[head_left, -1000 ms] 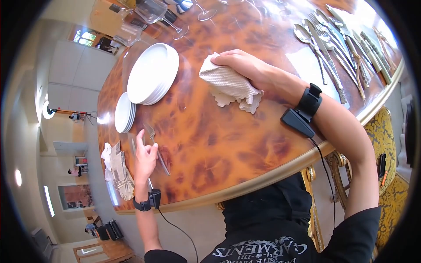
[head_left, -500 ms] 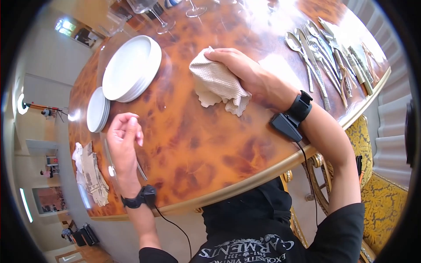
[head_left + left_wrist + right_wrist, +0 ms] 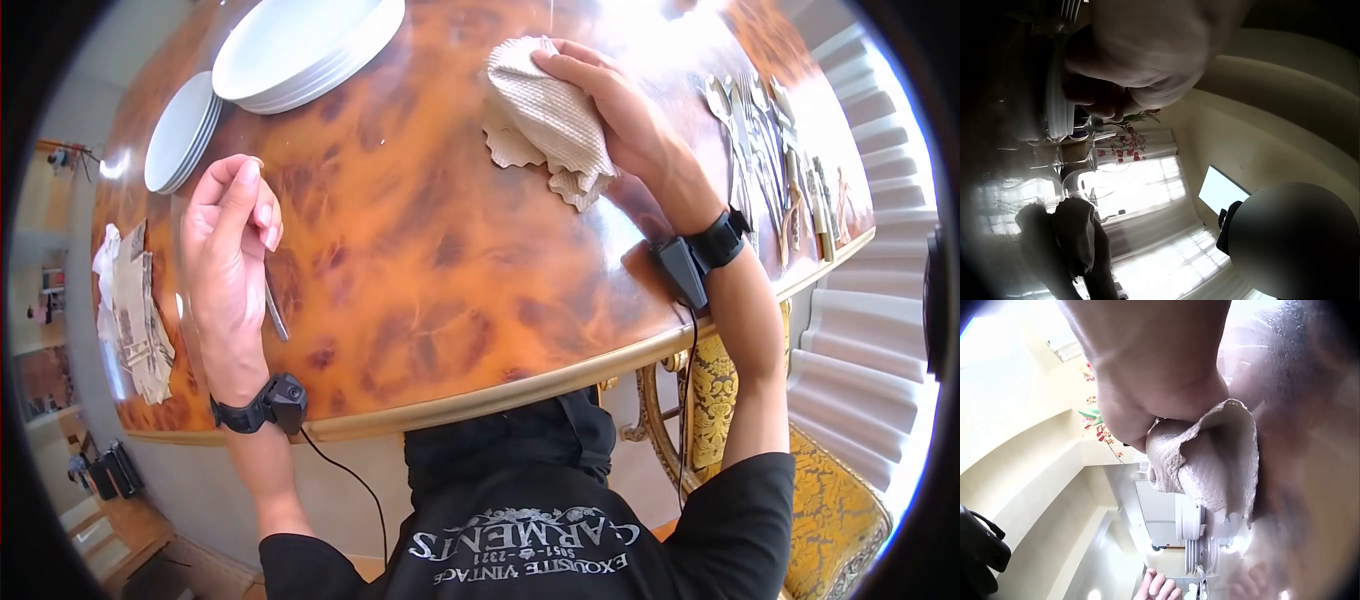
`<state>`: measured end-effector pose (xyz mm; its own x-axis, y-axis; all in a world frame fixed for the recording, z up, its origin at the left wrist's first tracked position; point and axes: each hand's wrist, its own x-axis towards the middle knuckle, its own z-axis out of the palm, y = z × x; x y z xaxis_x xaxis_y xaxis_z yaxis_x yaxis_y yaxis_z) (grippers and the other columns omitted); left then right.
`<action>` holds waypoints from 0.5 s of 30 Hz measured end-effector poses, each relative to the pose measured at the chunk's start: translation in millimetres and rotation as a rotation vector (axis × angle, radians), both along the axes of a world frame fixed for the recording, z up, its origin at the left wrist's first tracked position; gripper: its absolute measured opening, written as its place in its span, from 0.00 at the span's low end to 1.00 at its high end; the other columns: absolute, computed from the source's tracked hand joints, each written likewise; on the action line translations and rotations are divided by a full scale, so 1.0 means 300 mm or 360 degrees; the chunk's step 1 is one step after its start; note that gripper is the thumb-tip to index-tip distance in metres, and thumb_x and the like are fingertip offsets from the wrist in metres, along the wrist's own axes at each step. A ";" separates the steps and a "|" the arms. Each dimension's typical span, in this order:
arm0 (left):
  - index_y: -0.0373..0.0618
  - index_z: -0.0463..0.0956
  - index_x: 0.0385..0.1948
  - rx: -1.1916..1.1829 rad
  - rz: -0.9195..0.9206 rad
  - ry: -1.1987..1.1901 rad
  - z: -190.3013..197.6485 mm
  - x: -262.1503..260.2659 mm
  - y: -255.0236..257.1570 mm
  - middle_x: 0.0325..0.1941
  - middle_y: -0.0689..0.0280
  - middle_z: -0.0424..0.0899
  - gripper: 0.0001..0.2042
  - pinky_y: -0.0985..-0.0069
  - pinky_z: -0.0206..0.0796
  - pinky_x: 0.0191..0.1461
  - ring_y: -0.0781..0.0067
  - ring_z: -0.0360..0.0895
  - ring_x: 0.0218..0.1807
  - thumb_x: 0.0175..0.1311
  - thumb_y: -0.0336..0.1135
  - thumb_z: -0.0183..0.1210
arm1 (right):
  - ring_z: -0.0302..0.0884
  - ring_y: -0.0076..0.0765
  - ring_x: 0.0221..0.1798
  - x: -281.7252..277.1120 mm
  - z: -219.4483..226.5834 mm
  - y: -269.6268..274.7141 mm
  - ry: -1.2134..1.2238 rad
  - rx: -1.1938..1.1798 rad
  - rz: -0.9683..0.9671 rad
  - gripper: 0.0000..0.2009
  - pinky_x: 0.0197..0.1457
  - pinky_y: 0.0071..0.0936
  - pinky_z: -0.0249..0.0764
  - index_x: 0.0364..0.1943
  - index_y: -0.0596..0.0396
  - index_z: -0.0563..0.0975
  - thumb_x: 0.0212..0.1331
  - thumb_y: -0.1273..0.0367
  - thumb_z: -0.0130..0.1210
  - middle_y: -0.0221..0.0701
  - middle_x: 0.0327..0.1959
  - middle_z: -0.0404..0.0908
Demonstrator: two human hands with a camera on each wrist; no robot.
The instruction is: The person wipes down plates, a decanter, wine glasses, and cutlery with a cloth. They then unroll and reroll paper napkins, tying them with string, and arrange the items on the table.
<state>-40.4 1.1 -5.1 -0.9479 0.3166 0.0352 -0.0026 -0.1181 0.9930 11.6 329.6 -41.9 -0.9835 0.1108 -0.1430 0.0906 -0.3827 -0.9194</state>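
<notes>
My right hand (image 3: pixel 625 105) grips a folded beige waffle-textured cloth (image 3: pixel 545 110) with its thumb on top, low over the glossy brown tabletop (image 3: pixel 430 270). In the right wrist view the cloth (image 3: pixel 1222 462) hangs in loose folds below the fingers. My left hand (image 3: pixel 230 235) is raised above the left part of the table, palm turned up, its fingers loosely curled around nothing. A fork's handle (image 3: pixel 275 312) shows beside that wrist; the rest of the fork is hidden behind the hand in the head view.
Stacked large white plates (image 3: pixel 300 50) and smaller plates (image 3: pixel 182 135) stand at the back left. Crumpled patterned napkins (image 3: pixel 140 315) lie at the left edge. Rows of cutlery (image 3: pixel 765 150) lie at the right. A yellow upholstered chair (image 3: pixel 830 500) stands beyond the near edge.
The left hand has lifted from beside the fork, turning and curling its fingers loosely. The right hand keeps the cloth and has shifted a little toward the cutlery. The head view has swung right and down.
</notes>
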 end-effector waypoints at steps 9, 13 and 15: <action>0.39 0.75 0.36 0.0100 -0.0199 -0.0038 0.001 0.038 -0.004 0.20 0.72 0.70 0.12 0.85 0.55 0.26 0.85 0.64 0.24 0.74 0.38 0.50 | 0.81 0.27 0.44 0.003 -0.009 0.023 -0.0099 0.0051 0.0060 0.16 0.49 0.25 0.79 0.52 0.61 0.75 0.69 0.62 0.53 0.34 0.46 0.81; 0.40 0.76 0.35 0.0028 -0.0198 -0.0004 0.004 0.048 0.002 0.20 0.73 0.71 0.13 0.86 0.56 0.27 0.86 0.65 0.24 0.72 0.40 0.52 | 0.81 0.27 0.43 -0.002 -0.001 0.035 -0.0029 -0.0185 0.0065 0.15 0.49 0.26 0.79 0.48 0.62 0.76 0.69 0.62 0.52 0.33 0.44 0.83; 0.40 0.74 0.37 -0.0010 -0.0224 0.0024 0.008 0.056 0.006 0.20 0.73 0.68 0.12 0.86 0.53 0.25 0.86 0.62 0.23 0.74 0.39 0.49 | 0.80 0.30 0.40 0.000 0.004 0.063 0.0063 -0.0056 -0.0097 0.12 0.49 0.25 0.78 0.46 0.61 0.76 0.67 0.66 0.51 0.33 0.42 0.82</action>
